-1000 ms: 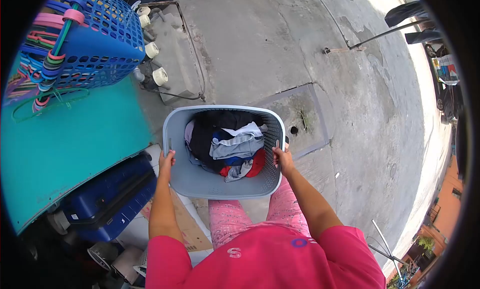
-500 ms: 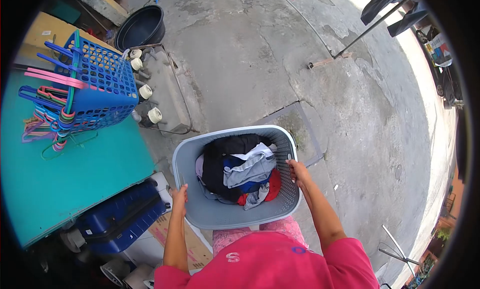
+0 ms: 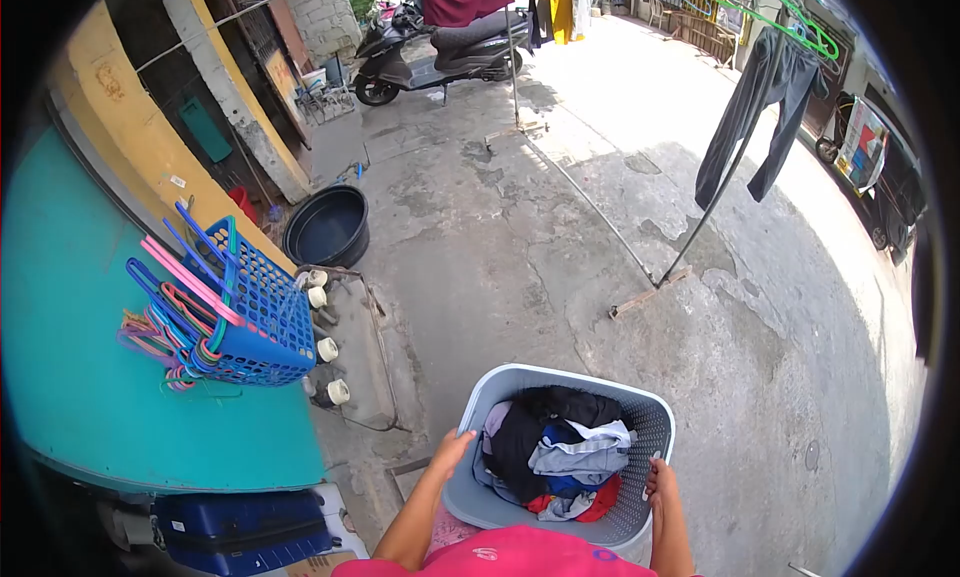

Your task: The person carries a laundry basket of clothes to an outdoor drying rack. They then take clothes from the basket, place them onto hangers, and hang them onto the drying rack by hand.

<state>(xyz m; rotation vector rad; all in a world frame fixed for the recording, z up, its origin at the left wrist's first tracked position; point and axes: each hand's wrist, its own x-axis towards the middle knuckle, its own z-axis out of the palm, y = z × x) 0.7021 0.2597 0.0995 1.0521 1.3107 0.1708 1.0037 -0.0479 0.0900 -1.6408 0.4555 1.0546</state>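
A grey plastic laundry basket [image 3: 490, 382] is held in front of my body, with both hands gripping its opposite sides. My left hand [image 3: 453, 452] is closed on the left rim, and my right hand [image 3: 661, 484] is closed at the handle slot on the right side. Inside lies a heap of clothes: a black garment [image 3: 512, 447], a light grey piece [image 3: 580, 455], a red one [image 3: 602, 499] and some blue cloth. The undersides of the fingers are partly hidden by the basket wall.
On a teal table [image 3: 80, 377] at left stands a blue basket [image 3: 270, 322] hung with hangers. Beyond are capped pipes [image 3: 327, 350], a black basin [image 3: 328, 227] and a motorcycle [image 3: 440, 57]. A metal drying rack [image 3: 655, 282] holds dark trousers [image 3: 745, 117].
My view has lifted, bringing the motorcycle and hanging laundry into sight. The basket, still in both hands, now appears lower and further right in view.
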